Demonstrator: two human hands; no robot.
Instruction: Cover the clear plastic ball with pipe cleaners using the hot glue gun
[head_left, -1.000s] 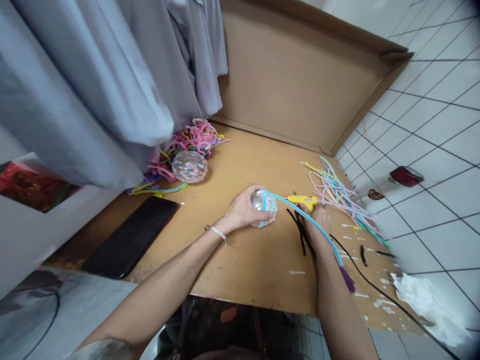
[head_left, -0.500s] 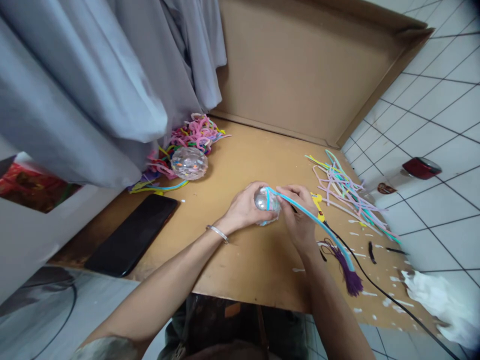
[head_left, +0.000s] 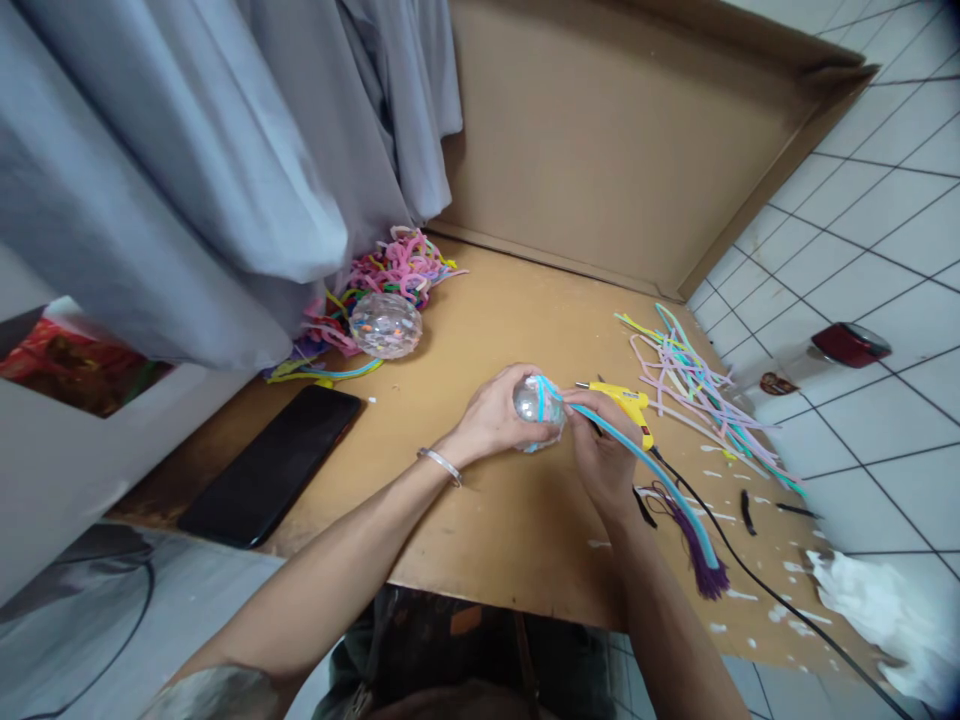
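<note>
My left hand (head_left: 499,412) is closed around a small clear ball (head_left: 528,400) above the tabletop. A light-blue pipe cleaner (head_left: 637,450) runs across the ball, and its long free end curves down to the right. Close beside the ball, my right hand (head_left: 606,445) pinches that pipe cleaner between thumb and fingers. Just beyond the right hand lies a yellow glue gun (head_left: 626,402), partly hidden by it. Below the pipe cleaner's free end is a purple tassel (head_left: 705,570).
A larger clear ball (head_left: 386,325) rests against a heap of colourful pipe cleaners (head_left: 405,262) at the left. A black phone (head_left: 274,468) lies nearer me. Loose pastel pipe cleaners (head_left: 697,395), a black cord (head_left: 757,578) and crumpled white tissue (head_left: 874,610) are on the right.
My right hand has drawn slightly away from the ball along the pipe cleaner, towards me. More of the glue gun shows now. My left hand keeps its hold on the ball.
</note>
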